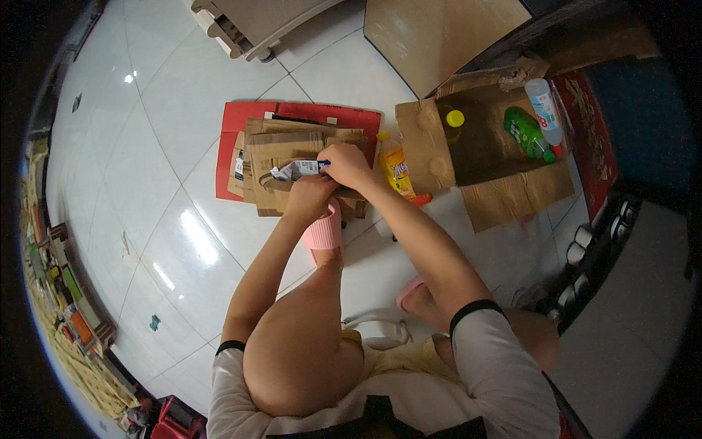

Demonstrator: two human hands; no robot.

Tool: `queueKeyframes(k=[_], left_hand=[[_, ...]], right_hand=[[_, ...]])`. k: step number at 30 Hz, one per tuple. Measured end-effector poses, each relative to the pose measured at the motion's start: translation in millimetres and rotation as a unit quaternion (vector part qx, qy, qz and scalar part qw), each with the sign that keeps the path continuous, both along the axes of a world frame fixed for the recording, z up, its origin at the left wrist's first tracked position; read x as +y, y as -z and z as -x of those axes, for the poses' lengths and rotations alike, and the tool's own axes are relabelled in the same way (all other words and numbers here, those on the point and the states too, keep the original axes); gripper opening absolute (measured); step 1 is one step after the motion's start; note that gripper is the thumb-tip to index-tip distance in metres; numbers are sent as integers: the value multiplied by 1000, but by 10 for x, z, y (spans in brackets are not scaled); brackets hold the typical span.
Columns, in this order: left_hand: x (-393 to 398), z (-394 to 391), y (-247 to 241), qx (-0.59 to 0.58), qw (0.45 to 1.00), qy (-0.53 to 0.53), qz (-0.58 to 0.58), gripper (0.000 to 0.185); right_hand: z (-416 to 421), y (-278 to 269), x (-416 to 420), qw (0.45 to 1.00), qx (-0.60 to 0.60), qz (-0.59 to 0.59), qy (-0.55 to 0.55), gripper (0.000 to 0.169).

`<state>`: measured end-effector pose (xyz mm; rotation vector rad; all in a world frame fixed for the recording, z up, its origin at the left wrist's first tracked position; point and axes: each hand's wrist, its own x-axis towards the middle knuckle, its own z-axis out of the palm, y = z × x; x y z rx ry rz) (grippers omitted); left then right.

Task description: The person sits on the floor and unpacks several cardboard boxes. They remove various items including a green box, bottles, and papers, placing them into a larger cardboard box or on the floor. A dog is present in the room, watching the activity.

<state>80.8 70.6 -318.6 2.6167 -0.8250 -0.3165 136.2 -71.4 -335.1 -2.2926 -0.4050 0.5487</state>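
A stack of flattened brown cardboard (pixel 285 142) lies on a flat red cardboard sheet (pixel 230 164) on the tiled floor. Near the stack's front edge, my left hand (pixel 311 195) and my right hand (pixel 344 164) are close together, fingers bent on a brown strip or cardboard edge; exactly what each grips is hidden. A crumpled white and dark blue printed wrapper or label (pixel 296 170) lies at the fingers of both hands. My foot in a pink slipper (pixel 322 233) rests against the front of the stack, just below my left hand.
An open cardboard box (pixel 425 148) at right holds a green bottle (pixel 521 129), a clear labelled bottle (pixel 543 110) and a yellow-capped container (pixel 455 118). A yellow-orange bottle (pixel 396 167) lies between box and stack. Furniture on casters (pixel 274 22) stands beyond; a shoe rack (pixel 598 241) is at right.
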Motion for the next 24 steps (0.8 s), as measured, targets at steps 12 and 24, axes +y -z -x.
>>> queueKeyframes(k=[12, 24], left_hand=[[45, 200, 120, -12, 988, -147, 45, 21], [73, 261, 78, -28, 991, -130, 35, 23]], right_hand=[[114, -7, -24, 984, -117, 105, -80, 15], [86, -103, 56, 981, -71, 135, -120, 15]])
